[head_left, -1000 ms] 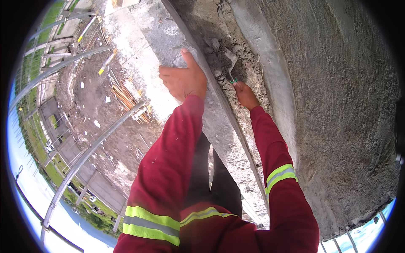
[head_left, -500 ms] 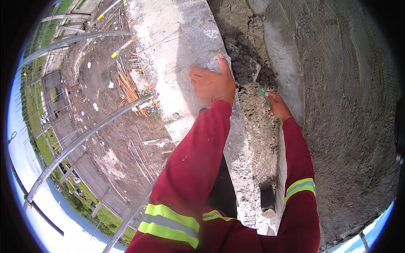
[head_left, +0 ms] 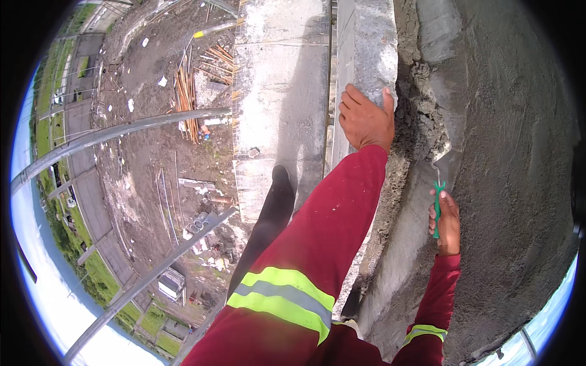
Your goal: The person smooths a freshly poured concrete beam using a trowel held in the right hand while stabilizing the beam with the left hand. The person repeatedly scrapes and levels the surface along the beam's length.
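Note:
My left hand [head_left: 365, 119] rests flat on the top edge of a grey concrete block [head_left: 366, 43], fingers spread over it. My right hand [head_left: 447, 222] grips a trowel [head_left: 441, 177] by its green handle, the metal blade against wet grey mortar [head_left: 421, 116] packed in the joint between the block and the plastered wall [head_left: 513, 152]. Both arms wear red sleeves with yellow and grey reflective bands.
I stand high up on a concrete ledge [head_left: 278, 91], one dark boot [head_left: 282, 183] on it. Grey scaffold pipes [head_left: 122, 131] run past on the left. Far below lie bare ground, stacked timber [head_left: 186, 91], roads and grass.
The view has swung, so block and wall now stand more upright in the frame. My right hand has drawn the trowel down and to the right along the wall. My left hand stays on the block.

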Demonstrator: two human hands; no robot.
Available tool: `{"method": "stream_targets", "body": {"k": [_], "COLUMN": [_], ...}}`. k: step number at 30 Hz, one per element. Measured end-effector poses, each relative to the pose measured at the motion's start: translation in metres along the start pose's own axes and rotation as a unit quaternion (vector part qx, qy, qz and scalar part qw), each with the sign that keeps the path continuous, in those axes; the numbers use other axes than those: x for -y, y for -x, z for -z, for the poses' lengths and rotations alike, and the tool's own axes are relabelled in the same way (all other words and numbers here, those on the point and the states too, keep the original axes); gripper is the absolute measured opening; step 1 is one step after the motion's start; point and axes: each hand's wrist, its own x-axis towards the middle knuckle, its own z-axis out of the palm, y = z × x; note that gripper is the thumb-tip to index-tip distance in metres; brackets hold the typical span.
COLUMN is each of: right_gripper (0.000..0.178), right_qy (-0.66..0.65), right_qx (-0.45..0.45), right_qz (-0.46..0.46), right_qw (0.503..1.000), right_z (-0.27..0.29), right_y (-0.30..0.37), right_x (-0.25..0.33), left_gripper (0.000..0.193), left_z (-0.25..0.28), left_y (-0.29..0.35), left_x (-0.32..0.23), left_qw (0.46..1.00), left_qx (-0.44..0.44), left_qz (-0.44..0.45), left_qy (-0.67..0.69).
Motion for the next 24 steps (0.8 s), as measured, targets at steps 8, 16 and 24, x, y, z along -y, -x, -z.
{"method": "stream_targets", "body": {"k": [8,16,24], "right_gripper": [0.043,0.04,0.037], "right_qy": [0.174,0.489,0.15], "right_qx": [-0.036,0.131,-0.029], "right_qz": [0.126,0.503,0.333], "right_qw": [0.976,0.7,0.93], "right_z": [-0.082,-0.279,-0.191], "right_y": [0.068,0.098,0.079], "right_x": [0.131,0.205,0.134], "left_gripper": [0.086,0.09,0.092], "left_z": [0.014,0.018,0.011], "left_y": [0.0,-0.015,-0.001], "left_x": [0.009,0.032,0.005], "left_qw": [0.994,0.994,0.997], "left_qx": [0.078,0.085,0.065], "left_qz": [0.02,0.005,-0.009], "left_qy": [0.075,0.072,0.051]}}
